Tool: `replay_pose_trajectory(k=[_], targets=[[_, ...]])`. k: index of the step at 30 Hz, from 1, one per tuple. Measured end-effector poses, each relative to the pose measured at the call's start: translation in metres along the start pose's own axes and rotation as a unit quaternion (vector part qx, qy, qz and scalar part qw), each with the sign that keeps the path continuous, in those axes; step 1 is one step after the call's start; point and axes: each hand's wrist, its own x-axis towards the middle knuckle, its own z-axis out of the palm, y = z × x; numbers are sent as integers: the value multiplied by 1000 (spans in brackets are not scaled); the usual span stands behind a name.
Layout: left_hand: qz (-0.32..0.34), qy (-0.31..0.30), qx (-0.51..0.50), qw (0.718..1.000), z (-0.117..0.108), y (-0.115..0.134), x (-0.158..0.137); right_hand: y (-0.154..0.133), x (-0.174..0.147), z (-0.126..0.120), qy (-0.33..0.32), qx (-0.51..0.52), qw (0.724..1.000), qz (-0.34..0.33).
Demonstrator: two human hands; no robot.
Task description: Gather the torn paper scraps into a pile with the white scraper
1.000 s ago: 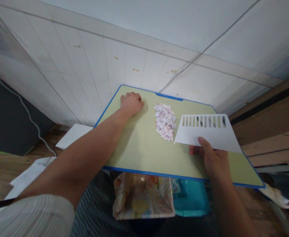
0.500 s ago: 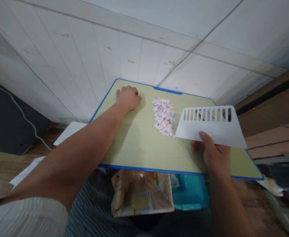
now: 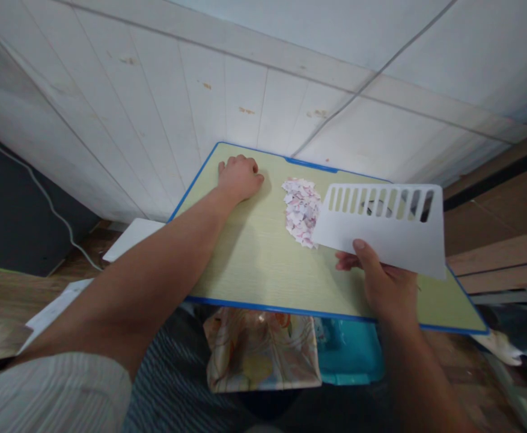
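My left hand [image 3: 240, 178] rests on the pale yellow-green tabletop [image 3: 254, 264], toward its far left corner. Its fingers are bent and a little apart, with nothing seen in them. To its right lies a heap of small torn paper scraps [image 3: 302, 210], white and pinkish. My right hand [image 3: 387, 285] grips a white plastic plate with a row of slots [image 3: 380, 236], thumb on top and fingers underneath. The plate is tilted above the table's right side. Its left edge overlaps the right edge of the heap in view; whether they touch, I cannot tell.
A blue rim [image 3: 263, 307] edges the table, which stands by a white panelled wall [image 3: 236, 90] with a cable running down it. Below the near edge are a flower-patterned box [image 3: 263, 355] and a turquoise plastic container [image 3: 348, 355]. White sheets [image 3: 58, 307] lie at left.
The slotted plate has turned somewhat in my right hand and moved left, up against the paper heap in view. My left hand stays put on the table. The whole view has shifted slightly.
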Motion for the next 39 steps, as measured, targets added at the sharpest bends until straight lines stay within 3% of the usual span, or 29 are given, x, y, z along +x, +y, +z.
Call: replay_pose_trajectory(k=[3,6,13,17,25,31,39], targets=[[1,0,3,1000,1,0,0,-3,-1,10,-44,-33,998,-22],[1,-1,3,1000,2,-1,0,-4,0,15,-47,-43,997,-34],[7,6,4,1000,2,0,-1,-6,11,7,-70,-95,990,-71],[4,-1,3,1000,0,2,-3,-18,36,3,-161,-56,983,-63],[0,-1,-2,1000,0,1,-4,-28,89,18,-266,-87,949,-144],[12,-4,-5,1000,5,1,-3,-26,75,16,-299,-89,938,-151],[24,2,-15,1000,11,0,0,-23,70,16,-253,-72,957,-121]])
